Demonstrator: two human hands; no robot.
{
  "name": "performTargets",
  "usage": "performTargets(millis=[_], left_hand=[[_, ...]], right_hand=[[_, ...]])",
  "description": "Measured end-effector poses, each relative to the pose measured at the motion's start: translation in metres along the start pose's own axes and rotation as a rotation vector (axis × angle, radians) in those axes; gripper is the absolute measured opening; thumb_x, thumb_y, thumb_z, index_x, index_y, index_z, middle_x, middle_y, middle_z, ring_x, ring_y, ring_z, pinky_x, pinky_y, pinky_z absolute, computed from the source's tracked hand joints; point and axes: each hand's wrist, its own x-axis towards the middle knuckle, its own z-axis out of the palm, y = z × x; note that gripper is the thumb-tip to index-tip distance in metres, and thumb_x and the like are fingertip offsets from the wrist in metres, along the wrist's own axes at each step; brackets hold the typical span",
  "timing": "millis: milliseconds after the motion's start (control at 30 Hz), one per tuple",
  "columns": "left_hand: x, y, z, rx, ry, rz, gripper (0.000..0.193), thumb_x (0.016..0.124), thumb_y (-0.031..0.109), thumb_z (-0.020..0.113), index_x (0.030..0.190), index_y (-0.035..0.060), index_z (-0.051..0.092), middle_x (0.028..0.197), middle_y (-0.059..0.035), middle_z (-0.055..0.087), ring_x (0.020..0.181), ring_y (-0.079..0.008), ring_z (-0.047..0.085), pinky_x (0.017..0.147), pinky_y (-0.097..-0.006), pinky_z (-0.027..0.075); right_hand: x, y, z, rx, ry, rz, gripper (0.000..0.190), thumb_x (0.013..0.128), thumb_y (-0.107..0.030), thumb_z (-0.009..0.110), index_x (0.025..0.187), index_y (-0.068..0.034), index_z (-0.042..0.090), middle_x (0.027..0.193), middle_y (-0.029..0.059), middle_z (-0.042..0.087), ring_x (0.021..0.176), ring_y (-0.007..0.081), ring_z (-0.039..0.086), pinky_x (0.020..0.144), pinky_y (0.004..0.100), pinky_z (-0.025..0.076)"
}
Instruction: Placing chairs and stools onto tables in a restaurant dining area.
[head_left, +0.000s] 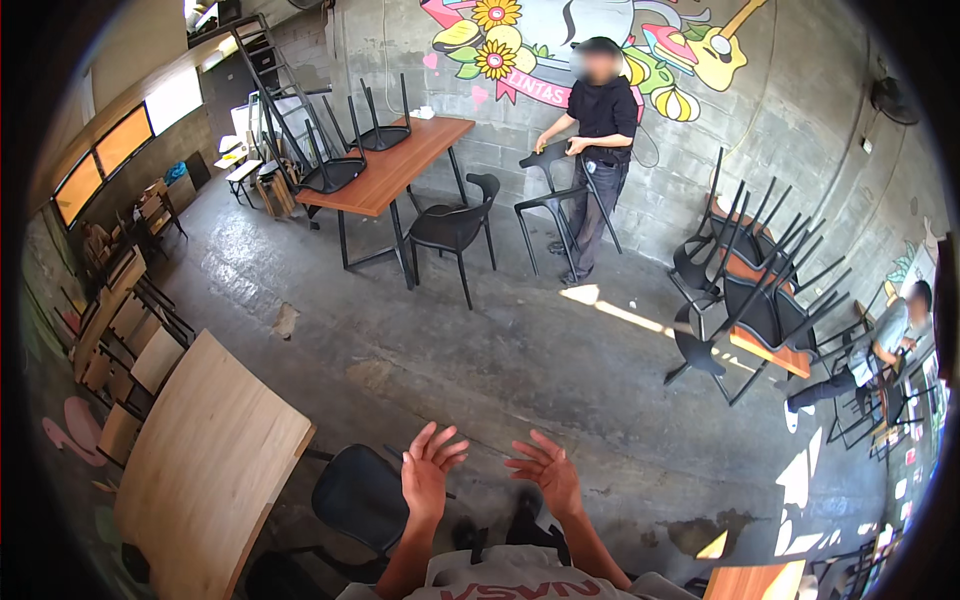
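Note:
Both hands are raised in front of my body with palms turned inward and fingers apart. Nothing is in my left hand (429, 474); a black chair (360, 495) stands just left of it, partly hidden by my forearm. My right hand (549, 474) is also bare, above the grey concrete floor (480, 375). Ahead, a person (600, 112) in a dark top grips the backrest of a black chair (559, 196), tilted, by the mural wall. Another black chair (454, 225) stands upright beside a reddish-brown wooden table (397, 161).
Upturned black chairs (330, 176) rest on that table. At left is a light wooden table (210, 465) with wooden chairs (154, 356) behind. Stacked upturned chairs (772, 300) crowd a table at right, near a second person (889, 337). A metal ladder (277, 97) leans at back left.

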Motion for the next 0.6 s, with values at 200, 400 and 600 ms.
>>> performTargets(millis=[200,400,600], left_hand=[[0.056,-0.044,0.019,0.019,0.137,0.074,0.062,0.096,0.052,0.026,0.138,0.0072,0.036,0.132,-0.0156,0.049,0.113,-0.0307,0.054,0.094,-0.0403,0.042],[0.118,-0.08,0.058,0.041,0.254,0.188,0.065,0.095,0.054,0.029,0.139,0.0054,0.034,0.135,-0.0171,0.046,0.116,-0.0305,0.052,0.094,-0.0401,0.041],[0.154,-0.091,0.077,0.112,0.283,0.252,0.07,0.093,0.057,0.032,0.14,0.0044,0.032,0.136,-0.0181,0.044,0.119,-0.0302,0.05,0.095,-0.0406,0.04]], right_hand=[[0.086,-0.012,-0.047,0.108,-0.126,0.098,0.063,0.097,-0.05,0.031,0.142,-0.006,0.03,0.132,0.0209,0.049,0.109,0.0363,0.058,0.088,0.0402,0.048],[0.167,-0.051,-0.084,-0.017,-0.357,0.127,0.069,0.096,-0.056,0.028,0.143,-0.005,0.026,0.134,0.0243,0.046,0.112,0.0384,0.055,0.09,0.0447,0.046],[0.228,-0.065,-0.096,0.033,-0.477,0.144,0.07,0.095,-0.053,0.033,0.142,-0.001,0.026,0.132,0.025,0.047,0.112,0.0365,0.056,0.089,0.0428,0.046]])
